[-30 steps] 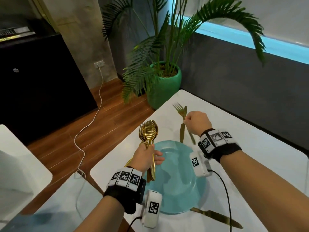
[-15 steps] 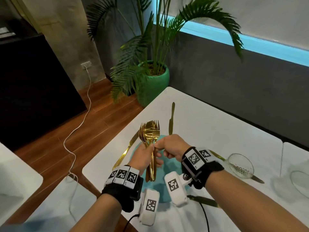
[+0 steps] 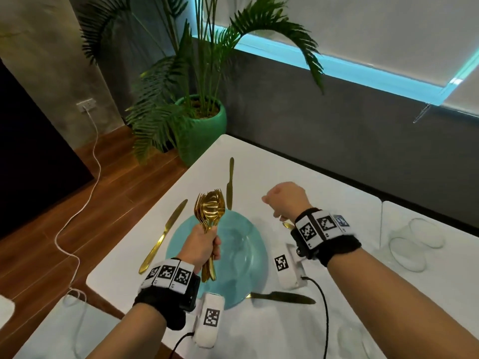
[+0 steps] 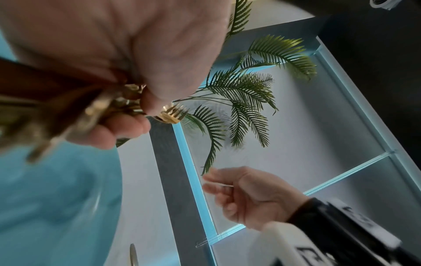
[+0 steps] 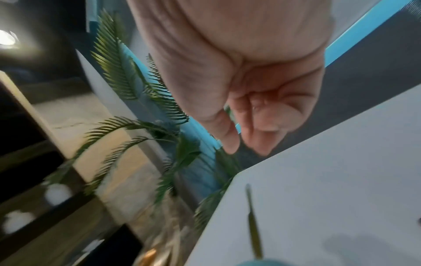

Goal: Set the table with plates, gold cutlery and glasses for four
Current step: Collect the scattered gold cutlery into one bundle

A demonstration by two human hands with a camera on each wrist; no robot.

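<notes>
The green pot (image 3: 207,136) is standing on the floor past the table's (image 3: 337,203) far corner and is holding a palm (image 3: 166,94). The blue plate (image 3: 241,255) is lying on the table near its left edge; whether anything is lying in it is hard to tell through the glare. Three gold knives are lying around the plate: the left knife (image 3: 166,233), the far knife (image 3: 229,182) and the near knife (image 3: 283,297), whose handle end is slipping under the rim. Clear glasses (image 3: 412,242) are sitting at the right end of the table, faint against the white top, so their number is hard to tell.

The left hand (image 3: 203,248) is clenching a bundle (image 3: 210,211) of gold spoons and forks, heads up, above the left part of the plate. The fist is covering the handles, and the pieces are overlapping too closely to count.

The right hand (image 3: 287,200) is hovering over the table to the right of the plate, fingers drawn together. In the left wrist view it is pinching a thin strip (image 4: 224,185) between thumb and forefinger; seen edge-on, its kind is unclear. A gold tip (image 3: 288,225) is showing below that hand in the head view, the rest hidden by the wrist band. The right wrist view is blurring badly.
</notes>
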